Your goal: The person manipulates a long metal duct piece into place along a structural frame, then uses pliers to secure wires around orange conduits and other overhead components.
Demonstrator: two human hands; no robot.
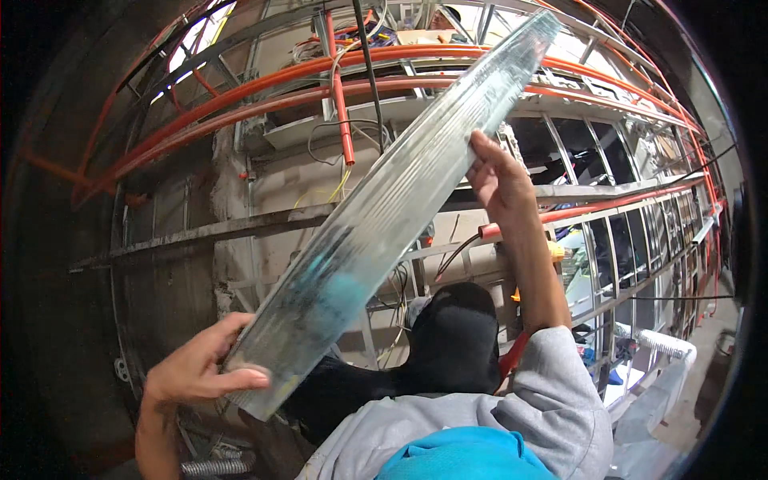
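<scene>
Diagonally in front of me lies a long galvanized sheet-metal panel (384, 216), shiny and ribbed along its length, narrowing with distance toward the upper right. It is held up off everything below, and a turquoise reflection shows on its near part. My left hand (204, 364) is closed around its near lower end, the thumb on the upper face and the fingers at the far edge, partly hidden. Farther up, my right hand (504, 180) grips the right edge, its thumb at the rim; some fingers are hidden behind the metal.
Orange conduits (288, 84) and metal framing bars (216, 232) cross the space around and below me. A cut conduit end (344, 120) and a black cable (364, 56) hang close to the panel. Flexible silver duct (656, 340) lies at right. My dark-clad knee (456, 328) is beneath.
</scene>
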